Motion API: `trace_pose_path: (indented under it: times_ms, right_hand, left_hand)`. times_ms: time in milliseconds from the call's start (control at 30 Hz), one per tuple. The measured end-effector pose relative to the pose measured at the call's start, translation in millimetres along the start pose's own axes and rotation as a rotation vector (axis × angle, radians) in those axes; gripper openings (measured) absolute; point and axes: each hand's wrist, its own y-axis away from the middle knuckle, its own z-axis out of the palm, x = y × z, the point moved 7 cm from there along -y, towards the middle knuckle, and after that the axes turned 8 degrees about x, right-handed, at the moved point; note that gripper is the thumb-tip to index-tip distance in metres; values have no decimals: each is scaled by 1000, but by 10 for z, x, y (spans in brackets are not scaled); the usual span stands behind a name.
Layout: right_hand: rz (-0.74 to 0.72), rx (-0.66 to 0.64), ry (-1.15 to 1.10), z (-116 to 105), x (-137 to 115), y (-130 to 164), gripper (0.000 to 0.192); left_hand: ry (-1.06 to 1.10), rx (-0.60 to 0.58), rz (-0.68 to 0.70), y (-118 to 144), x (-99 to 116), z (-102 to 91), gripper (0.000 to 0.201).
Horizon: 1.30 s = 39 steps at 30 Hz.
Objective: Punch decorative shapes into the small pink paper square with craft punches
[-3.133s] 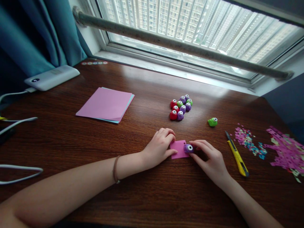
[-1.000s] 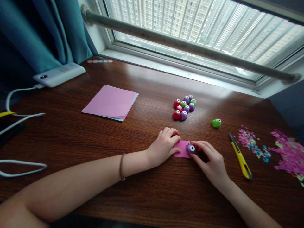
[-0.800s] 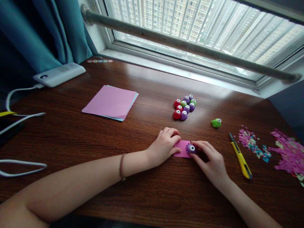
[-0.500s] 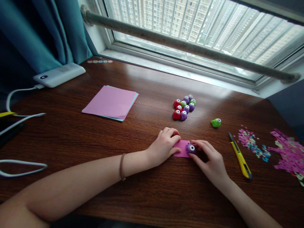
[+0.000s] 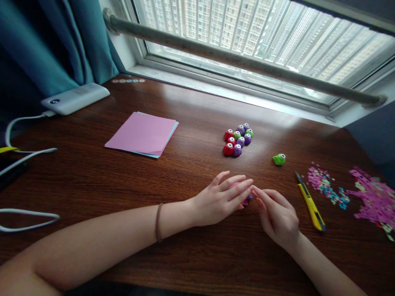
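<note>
Left hand point(image 5: 220, 199) flat, fingers spread, pressing over the pink paper point(image 5: 246, 202) and hiding the punch. Right hand point(image 5: 277, 213) beside it, fingers loosely curled, fingertips at the paper's edge; its grip cannot be made out.

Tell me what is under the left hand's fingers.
Under the left hand only slivers of pink paper show, plus a purple speck at the fingertips, beside the right hand. The rest of the paper and whatever the speck belongs to are covered.
</note>
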Motion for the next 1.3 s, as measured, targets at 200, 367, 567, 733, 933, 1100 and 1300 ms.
trace_pose_path:
  times_ms: [200,367,567,733,933,1100,1300]
  right_hand:
    - [-62,-42,36,14,-55,-50,60]
    - [-160,-126,93,35,-181,-93,59]
    - [-223,-253,215,107,-270,-96,60]
    - [-303,-322,338,154,-316,-95,64]
    - [-331,-342,316,171,-312,-101,64]
    - [-306,-313,314,163,-325,-105,63]
    - [-181,-143,149,68,-277,-127,57]
  left_hand:
    - [24,-24,50,14,22,80,35]
    - [95,-63,17,-23,43,74,31]
    - [157,-129,-20,-75,40,42,38]
    - [180,-143,-30,-99,25,26,42]
    - [186,-125,-45,-115,9,16,41]
    - [195,-114,-48,-102,8,29,40]
    - [248,-96,-68,-62,-30,57,39]
